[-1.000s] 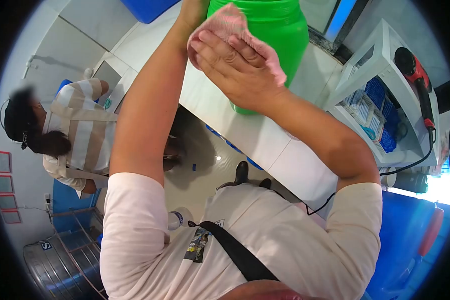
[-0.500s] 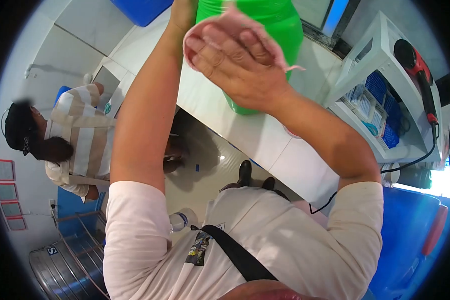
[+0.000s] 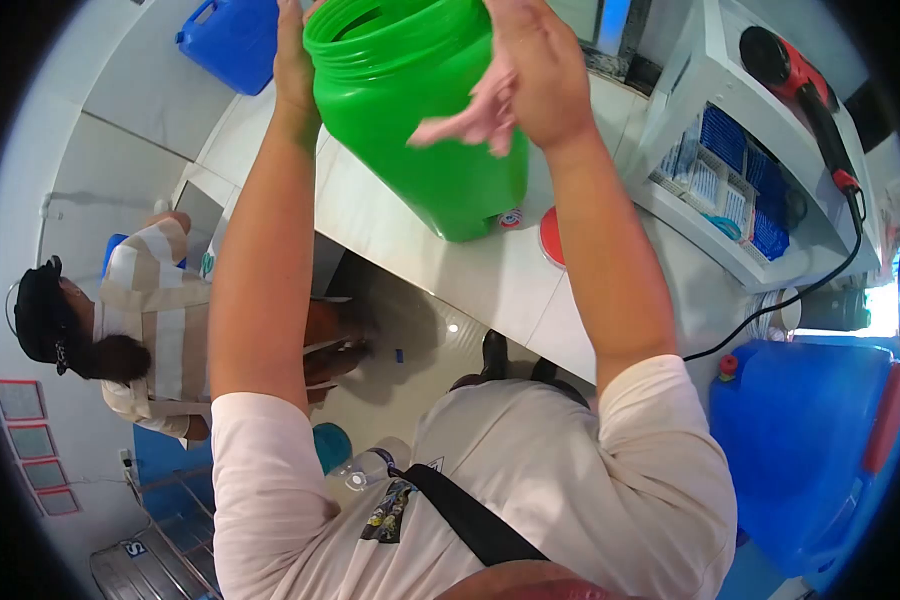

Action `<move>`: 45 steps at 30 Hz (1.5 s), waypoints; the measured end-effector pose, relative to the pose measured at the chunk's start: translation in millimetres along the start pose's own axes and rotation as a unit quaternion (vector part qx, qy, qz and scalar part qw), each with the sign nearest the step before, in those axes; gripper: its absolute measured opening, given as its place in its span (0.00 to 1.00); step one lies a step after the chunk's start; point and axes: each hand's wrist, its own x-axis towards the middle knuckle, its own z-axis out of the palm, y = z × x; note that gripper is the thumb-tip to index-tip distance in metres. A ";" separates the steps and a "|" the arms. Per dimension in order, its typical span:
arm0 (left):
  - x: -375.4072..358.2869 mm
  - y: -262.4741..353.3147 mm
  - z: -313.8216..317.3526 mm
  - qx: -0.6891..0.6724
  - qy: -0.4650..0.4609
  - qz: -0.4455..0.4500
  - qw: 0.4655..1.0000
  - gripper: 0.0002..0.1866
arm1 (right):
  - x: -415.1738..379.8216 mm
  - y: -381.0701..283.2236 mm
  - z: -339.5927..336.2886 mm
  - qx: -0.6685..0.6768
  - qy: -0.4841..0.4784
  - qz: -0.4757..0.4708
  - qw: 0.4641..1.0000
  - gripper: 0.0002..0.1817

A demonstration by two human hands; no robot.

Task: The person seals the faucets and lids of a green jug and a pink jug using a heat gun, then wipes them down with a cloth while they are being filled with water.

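Note:
A large green plastic jar (image 3: 410, 130) with a wide, threaded, uncapped mouth stands over the white tiled counter. My left hand (image 3: 294, 75) grips its left side near the neck, with the fingers partly cut off by the top edge. On the opposite side, my right hand (image 3: 548, 85) presses a pink cloth (image 3: 475, 115) against the jar, and part of the cloth hangs loose across the green wall. A red round lid (image 3: 552, 240) lies on the counter beside my right forearm. Close to the jar's base is a small round red-and-white item (image 3: 510, 217).
A white shelf unit (image 3: 685, 200) holds blue and white baskets, with a red-and-black heat gun (image 3: 790, 75) on top. Blue jerrycans stand at lower right (image 3: 800, 430) and upper left (image 3: 235, 45). Another person (image 3: 160, 300) works at left. A black cable (image 3: 770, 310) crosses the right side.
The jar now shows its open mouth and appears turned or tilted. My right hand with the cloth has gone from the jar's front to its right side. The red lid has come into fuller view.

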 end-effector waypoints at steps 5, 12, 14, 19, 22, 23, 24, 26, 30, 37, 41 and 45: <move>-7.1 -0.4 21.3 0.055 0.031 0.019 0.998 0.38 | -58.1 111.9 14.5 0.309 0.407 0.162 0.844 0.32; -5.7 -0.3 18.7 0.055 -0.004 0.015 0.998 0.40 | -62.2 51.2 100.9 -0.480 0.300 -0.122 0.816 0.31; -1.5 -0.3 14.7 0.041 -0.043 0.014 0.998 0.40 | -22.3 -6.8 98.8 -0.573 0.243 -0.141 0.770 0.31; -4.9 1.1 21.8 0.050 0.032 0.024 0.998 0.41 | 68.9 -24.8 19.5 -0.169 0.191 0.214 0.943 0.39; -6.3 0.9 18.4 0.036 -0.028 0.017 0.999 0.36 | 69.3 -38.8 15.9 -0.033 0.147 0.257 0.955 0.41; -9.1 1.5 21.9 0.040 -0.014 0.022 0.999 0.37 | 57.7 -32.9 18.3 -0.105 0.140 0.193 0.966 0.36; -11.1 2.0 24.5 0.042 0.002 0.026 0.999 0.37 | 46.0 -26.8 20.8 -0.179 0.140 0.128 0.965 0.32; -11.1 0.2 25.1 0.054 0.009 0.032 0.998 0.39 | 1.0 -3.2 48.6 -0.339 0.210 -0.064 0.915 0.31; -5.8 -5.8 18.8 0.002 -0.010 0.024 1.000 0.36 | -94.1 110.1 71.0 -0.424 0.331 -0.098 0.837 0.28; -8.5 -5.9 21.7 0.007 0.015 0.035 0.999 0.36 | -59.7 98.2 3.1 -0.299 0.252 -0.019 0.920 0.29; -6.4 -5.8 20.4 0.003 -0.011 0.027 1.000 0.37 | 32.8 76.8 -43.7 -0.290 0.156 -0.094 0.940 0.25; -6.2 -6.9 21.4 0.025 -0.010 0.036 0.999 0.40 | 124.8 146.3 -123.1 -0.400 0.140 -0.132 0.896 0.23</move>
